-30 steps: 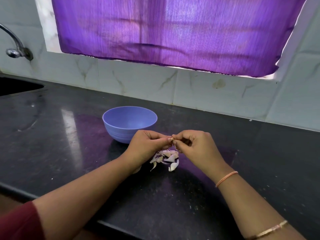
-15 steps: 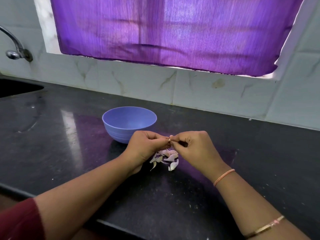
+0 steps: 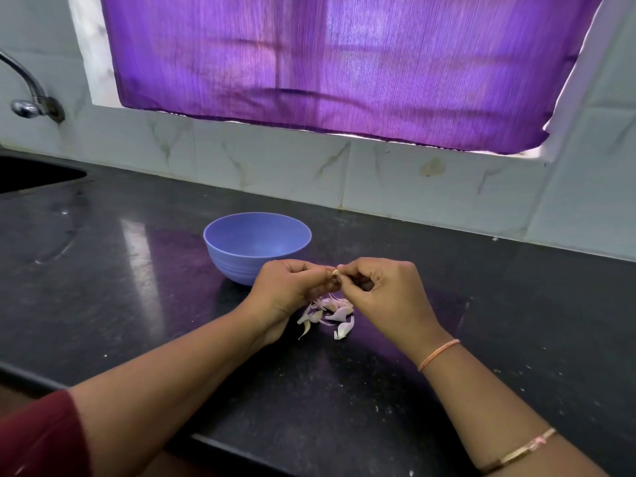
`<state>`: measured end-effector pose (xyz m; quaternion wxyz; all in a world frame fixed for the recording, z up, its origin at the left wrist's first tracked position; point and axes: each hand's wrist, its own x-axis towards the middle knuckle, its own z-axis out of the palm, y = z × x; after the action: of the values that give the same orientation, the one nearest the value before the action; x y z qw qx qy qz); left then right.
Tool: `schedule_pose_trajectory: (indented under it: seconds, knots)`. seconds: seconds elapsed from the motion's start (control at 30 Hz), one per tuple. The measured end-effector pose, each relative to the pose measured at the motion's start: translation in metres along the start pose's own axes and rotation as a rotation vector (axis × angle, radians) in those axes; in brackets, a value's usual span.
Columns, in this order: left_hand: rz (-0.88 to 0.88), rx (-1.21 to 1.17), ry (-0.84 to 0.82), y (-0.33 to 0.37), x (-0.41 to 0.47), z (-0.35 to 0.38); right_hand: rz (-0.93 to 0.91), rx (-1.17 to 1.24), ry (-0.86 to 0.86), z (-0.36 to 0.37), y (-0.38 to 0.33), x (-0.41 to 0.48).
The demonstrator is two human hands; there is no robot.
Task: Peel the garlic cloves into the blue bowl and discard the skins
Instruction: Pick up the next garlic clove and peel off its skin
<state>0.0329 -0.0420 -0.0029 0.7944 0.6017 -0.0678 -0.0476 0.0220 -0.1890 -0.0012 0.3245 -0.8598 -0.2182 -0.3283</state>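
Garlic clove (image 3: 334,272): being pinched between the fingertips of both hands, raised just in front of the blue bowl (image 3: 237,266), towards its right side.
Left hand (image 3: 287,290): curling its fingers round the clove, close against the bowl's near wall.
Right hand (image 3: 387,294): gripping the clove's tip between thumb and forefinger, the other fingers folding in.
Garlic pieces (image 3: 332,315): lying in a small pale heap in front of the bowl, under the hands.
Counter (image 3: 137,304): dark and glossy, carrying the bowl upright.
Purple curtain (image 3: 344,63): hanging on the wall behind the bowl.
Tap (image 3: 31,98): sticking out far left of the bowl.
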Motion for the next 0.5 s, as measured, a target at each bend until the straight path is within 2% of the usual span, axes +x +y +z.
schedule_pose_trajectory:
  seconds: [0.27,0.4,0.5]
  knots:
    - [0.007,0.014,0.017,0.0012,0.0002,0.0001,0.146,0.128,-0.011,0.0001,-0.0029,0.0002]
    - [0.030,0.049,-0.031,-0.0018,-0.0002,-0.0008,0.273,0.245,-0.064,-0.0033,-0.0019,0.0011]
    - [0.065,0.124,-0.066,-0.0025,-0.0007,-0.0011,0.297,0.270,-0.105,-0.0075,-0.0002,0.0011]
